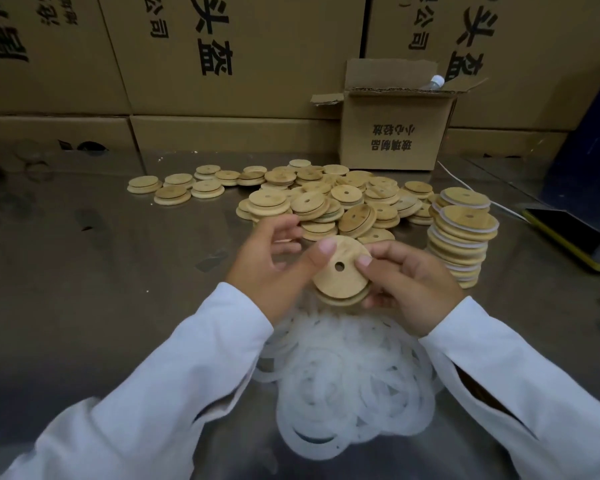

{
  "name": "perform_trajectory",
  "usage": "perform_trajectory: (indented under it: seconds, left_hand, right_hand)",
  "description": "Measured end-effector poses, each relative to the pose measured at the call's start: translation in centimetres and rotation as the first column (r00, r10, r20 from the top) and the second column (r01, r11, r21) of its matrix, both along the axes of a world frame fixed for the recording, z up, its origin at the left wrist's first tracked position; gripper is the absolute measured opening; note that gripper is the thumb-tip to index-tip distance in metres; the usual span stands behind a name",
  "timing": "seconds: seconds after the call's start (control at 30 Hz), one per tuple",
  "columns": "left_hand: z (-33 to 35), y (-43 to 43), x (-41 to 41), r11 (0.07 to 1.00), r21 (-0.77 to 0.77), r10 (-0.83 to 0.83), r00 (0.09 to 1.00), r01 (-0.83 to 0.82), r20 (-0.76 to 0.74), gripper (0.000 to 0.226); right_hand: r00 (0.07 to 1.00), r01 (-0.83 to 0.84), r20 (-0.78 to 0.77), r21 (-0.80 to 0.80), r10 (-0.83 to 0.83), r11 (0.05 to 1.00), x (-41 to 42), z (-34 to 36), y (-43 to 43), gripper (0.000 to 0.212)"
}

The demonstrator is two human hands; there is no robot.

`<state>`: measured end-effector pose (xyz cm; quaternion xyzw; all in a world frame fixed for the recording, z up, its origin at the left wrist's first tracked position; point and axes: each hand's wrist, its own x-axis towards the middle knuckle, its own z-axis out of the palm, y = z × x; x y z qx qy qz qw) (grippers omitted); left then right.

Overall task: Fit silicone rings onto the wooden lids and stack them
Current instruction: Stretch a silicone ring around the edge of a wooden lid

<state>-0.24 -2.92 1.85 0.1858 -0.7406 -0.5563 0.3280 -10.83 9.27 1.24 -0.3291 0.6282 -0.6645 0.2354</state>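
lid (336, 284) between left hand (274, 271), right hand (409, 289)

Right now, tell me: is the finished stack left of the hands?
No, the stack of ringed lids stands on the right, just beyond the right hand.

One camera sits on the person's head and looks forward and down at the shiny grey metal table (118, 306). It is close above the left hand (271, 268) and the right hand (409, 289), so the round wooden lid with a small hole (343, 284) sits mid-picture. Far off, tall brown cardboard boxes (222, 64) fill the top.
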Motion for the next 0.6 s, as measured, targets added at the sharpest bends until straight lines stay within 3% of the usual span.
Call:
perform_trajectory:
  seconds: [0.07, 0.1, 0.17, 0.23, 0.27, 0.33, 0.4, 0.6]
  left_hand:
    - [0.0, -0.5, 0.2, 0.989, 0.108, -0.100, 0.995, 0.102, -0.020, 0.030]
    - [-0.2, -0.6, 0.3, 0.981, 0.115, -0.155, 0.988, 0.157, -0.022, 0.024]
    - [-0.5, -1.0, 0.5, 0.972, 0.120, -0.198, 0.979, 0.201, -0.039, 0.028]
    - [-0.6, -1.3, 0.5, 0.971, 0.156, -0.171, 0.983, 0.179, -0.065, 0.025]
    - [-0.7, -1.6, 0.4, 0.967, 0.195, -0.149, 0.986, 0.162, -0.079, 0.020]
    - [-0.8, -1.9, 0.4, 0.945, 0.295, -0.112, 0.988, 0.139, -0.108, 0.008]
    - [-0.9, -2.1, 0.4, 0.913, 0.385, -0.092, 0.988, 0.132, -0.121, 0.005]
    - [-0.7, -1.9, 0.2, 0.772, 0.614, -0.110, 0.987, 0.161, -0.120, 0.011]
  right_hand:
    - [0.999, -0.039, -0.017, -0.021, 0.038, 0.999, 0.4, 0.1, 0.0, 0.010]
    - [0.998, -0.054, -0.023, -0.030, 0.054, 0.998, 0.6, 0.2, -0.1, 0.017]
    - [0.998, -0.052, -0.045, -0.029, 0.050, 0.998, 0.9, 0.1, -0.2, 0.027]
    - [0.995, 0.028, -0.093, 0.006, -0.027, 1.000, 0.8, -0.2, -0.3, 0.020]
    - [0.983, 0.106, -0.153, 0.048, -0.098, 0.993, 0.5, -0.4, -0.3, 0.013]
    - [0.891, 0.292, -0.411, 0.195, -0.192, 0.936, -0.4, -0.9, 0.1, 0.008]
    - [0.787, 0.394, -0.603, 0.330, -0.129, 0.858, -0.9, -1.3, 0.5, 0.014]
    - [0.850, 0.285, -0.525, 0.521, 0.039, 0.805, -1.0, -1.1, 1.0, 0.021]
